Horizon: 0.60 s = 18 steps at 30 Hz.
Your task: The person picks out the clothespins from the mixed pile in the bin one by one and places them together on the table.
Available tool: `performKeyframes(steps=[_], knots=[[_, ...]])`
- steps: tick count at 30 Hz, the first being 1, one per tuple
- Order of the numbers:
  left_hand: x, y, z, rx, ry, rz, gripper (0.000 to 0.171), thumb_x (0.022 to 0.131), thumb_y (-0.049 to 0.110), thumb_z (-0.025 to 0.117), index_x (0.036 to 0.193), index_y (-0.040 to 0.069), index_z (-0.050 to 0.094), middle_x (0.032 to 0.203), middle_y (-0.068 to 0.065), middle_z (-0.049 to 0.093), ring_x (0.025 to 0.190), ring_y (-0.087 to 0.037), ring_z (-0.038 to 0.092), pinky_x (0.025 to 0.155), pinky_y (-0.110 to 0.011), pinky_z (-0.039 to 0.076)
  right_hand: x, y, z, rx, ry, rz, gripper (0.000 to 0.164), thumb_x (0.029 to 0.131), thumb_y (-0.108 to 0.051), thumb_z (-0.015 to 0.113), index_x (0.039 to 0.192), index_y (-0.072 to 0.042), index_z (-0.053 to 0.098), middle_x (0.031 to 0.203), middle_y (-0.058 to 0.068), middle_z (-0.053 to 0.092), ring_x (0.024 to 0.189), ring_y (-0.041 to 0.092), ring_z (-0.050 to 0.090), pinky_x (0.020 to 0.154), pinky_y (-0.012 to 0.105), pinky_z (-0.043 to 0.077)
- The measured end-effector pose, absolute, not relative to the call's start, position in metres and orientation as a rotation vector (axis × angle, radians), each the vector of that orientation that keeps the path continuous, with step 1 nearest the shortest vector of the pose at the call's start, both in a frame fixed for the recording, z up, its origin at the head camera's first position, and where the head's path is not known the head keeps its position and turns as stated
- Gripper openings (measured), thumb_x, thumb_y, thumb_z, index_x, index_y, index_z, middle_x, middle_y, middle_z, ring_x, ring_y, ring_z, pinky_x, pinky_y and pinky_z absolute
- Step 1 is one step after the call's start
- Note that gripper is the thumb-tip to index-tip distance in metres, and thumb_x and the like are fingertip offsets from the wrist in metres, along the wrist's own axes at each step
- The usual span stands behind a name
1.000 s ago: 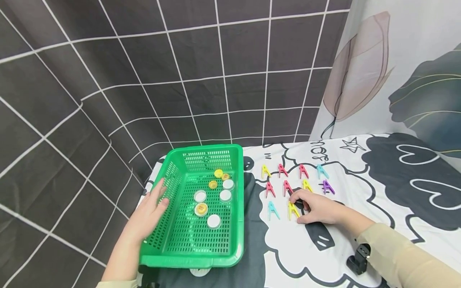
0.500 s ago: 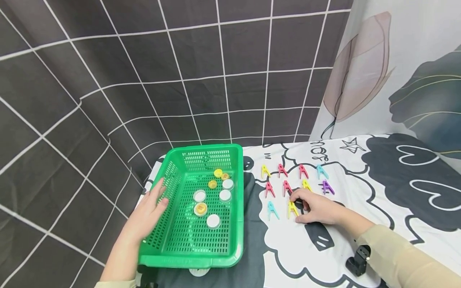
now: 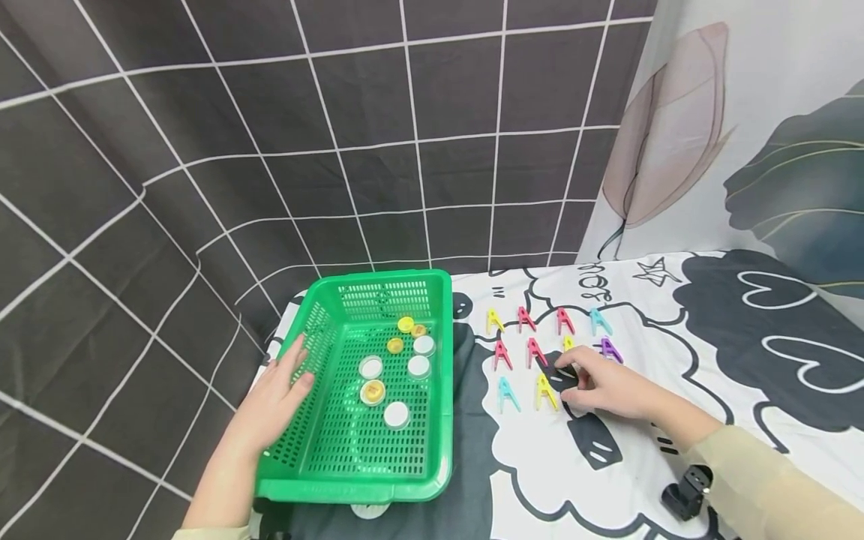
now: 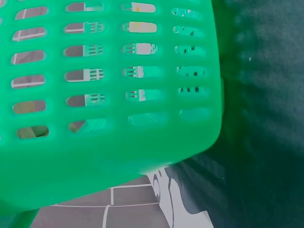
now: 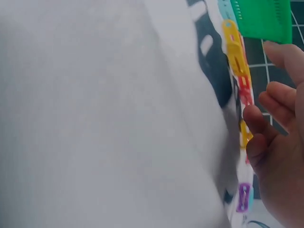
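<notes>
My left hand (image 3: pixel 270 405) lies along the left side of the green plastic basket (image 3: pixel 442 360), fingers straight. My right hand (image 3: pixel 610 386) hovers just right of a yellow clothespin (image 3: pixel 545 392), its fingers loosely bent with nothing between them; the right wrist view shows the same gap beside the yellow clothespin (image 5: pixel 233 47). A light-blue clothespin (image 3: pixel 508 394) lies left of that one. Behind them are rows of red, yellow, light-blue and purple clothespins, among them a red one (image 3: pixel 535 352) and a purple one (image 3: pixel 610 349). Another yellow clothespin (image 3: pixel 568 343) is partly hidden by my fingers.
Several white and yellow bottle caps lie in the basket, including a white cap (image 3: pixel 397 415) and a yellow one (image 3: pixel 406 324). A white round piece (image 3: pixel 370 511) shows under the basket's front edge. Dark gridded cloth (image 3: pixel 351 180) hangs behind the patterned table cover (image 3: pixel 540 465).
My right hand has let go of the front yellow clothespin and drawn back slightly to the right. The clothespin stays at the end of its row. My left hand keeps its place.
</notes>
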<state>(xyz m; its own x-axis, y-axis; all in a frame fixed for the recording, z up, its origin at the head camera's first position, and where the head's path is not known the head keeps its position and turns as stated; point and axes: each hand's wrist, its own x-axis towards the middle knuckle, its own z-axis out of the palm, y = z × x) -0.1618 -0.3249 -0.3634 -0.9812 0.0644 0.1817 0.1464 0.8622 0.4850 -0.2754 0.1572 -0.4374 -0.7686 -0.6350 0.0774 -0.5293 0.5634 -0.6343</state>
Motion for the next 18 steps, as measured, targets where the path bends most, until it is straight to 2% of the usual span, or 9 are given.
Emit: performKeyframes(steps=[5, 10, 18], knots=[[-0.162, -0.326, -0.362, -0.174, -2.882, -0.754, 0.061, 0.102, 0.034, 0.036, 0.148, -0.001, 0.017, 0.137, -0.028, 0.043, 0.131, -0.046, 0.03, 0.11, -0.056, 0.012, -0.274, 0.168, -0.428, -0.956, 2.727, -0.914, 0.044, 0.084, -0.03, 0.07, 0.116, -0.005, 0.054, 0.092, 0.001, 0.052, 0.073, 0.008, 0.046, 0.061, 0.024, 0.042], [-0.164, -0.329, -0.362, -0.181, -2.885, -0.733, 0.062, 0.101, 0.035, 0.036, 0.148, -0.001, 0.017, 0.137, -0.028, 0.042, 0.131, -0.046, 0.03, 0.11, -0.056, 0.012, -0.273, 0.177, -0.419, -0.96, 2.79, -0.89, 0.041, 0.085, -0.025, 0.07, 0.115, -0.003, 0.053, 0.087, 0.002, 0.051, 0.069, 0.007, 0.045, 0.057, 0.023, 0.041], [-0.167, -0.333, -0.362, -0.173, -2.901, -0.717, 0.062, 0.101, 0.034, 0.039, 0.148, -0.001, 0.018, 0.139, -0.028, 0.04, 0.132, -0.046, 0.028, 0.109, -0.057, 0.014, -0.273, 0.186, -0.405, -0.918, 2.856, -0.833, 0.042, 0.086, -0.025, 0.069, 0.118, -0.003, 0.052, 0.108, 0.012, 0.054, 0.076, 0.01, 0.049, 0.056, 0.024, 0.043]])
